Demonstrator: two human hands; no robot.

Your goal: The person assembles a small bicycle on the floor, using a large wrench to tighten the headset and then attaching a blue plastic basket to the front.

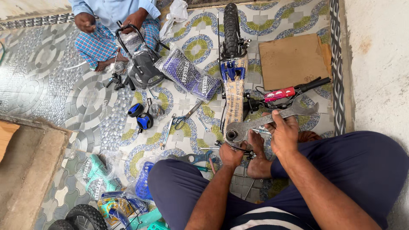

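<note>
Head: wrench (264, 121) in right-hand (283, 134) grip

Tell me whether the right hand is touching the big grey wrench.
Touching. The head view shows the right hand wrapped around the shaft of the big grey wrench, fingers closed over it.

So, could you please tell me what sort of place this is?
Probably an informal bicycle-assembly spot on a patterned tiled floor: a wrapped bike frame, loose tools such as scissors, and a small wheel lie about.
</note>
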